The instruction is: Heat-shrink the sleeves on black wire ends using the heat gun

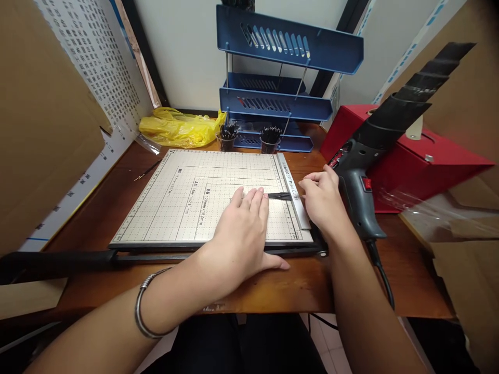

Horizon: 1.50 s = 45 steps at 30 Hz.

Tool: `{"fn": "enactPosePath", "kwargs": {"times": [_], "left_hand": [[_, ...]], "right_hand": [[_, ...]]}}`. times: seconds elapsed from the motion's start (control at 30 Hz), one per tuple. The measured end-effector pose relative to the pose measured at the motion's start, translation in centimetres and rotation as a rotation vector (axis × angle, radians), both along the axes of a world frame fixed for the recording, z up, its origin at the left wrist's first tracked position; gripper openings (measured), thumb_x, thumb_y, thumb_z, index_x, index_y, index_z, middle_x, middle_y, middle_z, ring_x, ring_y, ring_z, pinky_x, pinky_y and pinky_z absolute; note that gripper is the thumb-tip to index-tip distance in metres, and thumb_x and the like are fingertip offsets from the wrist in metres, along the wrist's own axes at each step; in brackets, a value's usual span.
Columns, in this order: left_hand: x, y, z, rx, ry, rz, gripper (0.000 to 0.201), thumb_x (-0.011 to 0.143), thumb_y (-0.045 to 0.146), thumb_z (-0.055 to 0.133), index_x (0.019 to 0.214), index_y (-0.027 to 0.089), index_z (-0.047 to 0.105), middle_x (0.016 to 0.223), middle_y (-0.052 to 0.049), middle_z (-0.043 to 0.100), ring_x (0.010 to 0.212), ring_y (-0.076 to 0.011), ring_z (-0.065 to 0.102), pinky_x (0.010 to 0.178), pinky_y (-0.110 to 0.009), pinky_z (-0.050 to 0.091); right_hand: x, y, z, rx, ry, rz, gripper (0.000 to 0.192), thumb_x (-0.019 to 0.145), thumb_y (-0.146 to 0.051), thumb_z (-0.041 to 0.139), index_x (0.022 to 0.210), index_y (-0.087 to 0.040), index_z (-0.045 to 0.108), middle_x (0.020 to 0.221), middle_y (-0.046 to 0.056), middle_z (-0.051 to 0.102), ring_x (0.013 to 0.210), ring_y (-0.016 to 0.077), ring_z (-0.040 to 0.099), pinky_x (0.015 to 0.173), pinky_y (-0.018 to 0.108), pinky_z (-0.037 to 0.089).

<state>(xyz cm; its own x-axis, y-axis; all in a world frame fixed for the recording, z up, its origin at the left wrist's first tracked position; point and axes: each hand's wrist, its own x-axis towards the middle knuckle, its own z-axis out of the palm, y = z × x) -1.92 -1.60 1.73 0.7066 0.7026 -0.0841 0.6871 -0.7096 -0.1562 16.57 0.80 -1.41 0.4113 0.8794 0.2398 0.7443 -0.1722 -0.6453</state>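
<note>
Black bundle of thin strands [279, 196] lying on a cream gridded cutter board [156, 210]

Head view: the bundle extends from under the left hand's fingertips, at their 3 o'clock, to the silver metal guide strip [295, 200]. The left hand [242, 228] lies flat on the board, fingers extended together, thumb spread wide. The right hand [324, 200], at 2 o'clock from the left hand, has its fingertips drawn narrow just beyond the strip; whether they grip anything cannot be told. Two small clear cups of black bristle-like strands [270, 140] stand at 12 and 1 o'clock from the left hand; a crumpled yellow plastic bag [183, 129] is at 11. A dark grey heat gun with red switch [355, 171] occupies 2 o'clock from the right hand.
</note>
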Motion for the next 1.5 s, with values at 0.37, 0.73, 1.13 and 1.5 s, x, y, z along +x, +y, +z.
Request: {"fn": "enactPosePath", "kwargs": {"times": [0.37,0.73,1.13,1.5], "left_hand": [[0.1,0.1,-0.1,-0.001,0.063,-0.003,0.133,0.075,0.092,0.051,0.159,-0.008,0.021,0.166,-0.030,0.015,0.157,-0.0397,0.020,0.128,-0.055,0.016],[-0.1,0.2,0.0,-0.010,0.032,-0.020,0.131,0.075,0.089,0.055,0.158,-0.007,0.024,0.165,-0.030,0.018,0.156,-0.0397,0.024,0.127,-0.054,0.018],[-0.1,0.0,0.2,-0.014,0.061,-0.019,0.130,0.079,0.087,0.053,0.159,-0.009,0.018,0.166,-0.030,0.015,0.157,-0.0390,0.021,0.128,-0.055,0.016],[-0.5,0.3,0.3,-0.025,0.010,0.006,0.134,0.074,0.089,0.056,0.158,-0.009,0.021,0.164,-0.033,0.018,0.156,-0.0405,0.024,0.126,-0.059,0.018]], "right_hand": [[-2.0,-0.9,1.0,-0.241,0.059,0.164,0.071,0.098,-0.048,0.044,0.156,-0.010,0.027,0.151,0.025,0.053,0.136,0.0402,0.055,0.110,0.055,0.042],[-1.7,-0.9,0.6,-0.249,-0.042,0.240,0.059,0.103,-0.042,0.027,0.153,-0.012,0.035,0.149,0.025,0.054,0.135,0.0406,0.055,0.108,0.058,0.043],[-2.7,-0.8,1.2,-0.307,-0.089,0.208,0.075,0.100,-0.056,0.038,0.163,-0.019,0.025,0.161,0.022,0.041,0.142,0.0435,0.047,0.111,0.065,0.038],[-2.6,-0.7,0.9,-0.276,-0.080,0.211,0.070,0.100,-0.051,0.041,0.160,-0.017,0.028,0.158,0.024,0.045,0.142,0.0427,0.048,0.110,0.063,0.041]]}}
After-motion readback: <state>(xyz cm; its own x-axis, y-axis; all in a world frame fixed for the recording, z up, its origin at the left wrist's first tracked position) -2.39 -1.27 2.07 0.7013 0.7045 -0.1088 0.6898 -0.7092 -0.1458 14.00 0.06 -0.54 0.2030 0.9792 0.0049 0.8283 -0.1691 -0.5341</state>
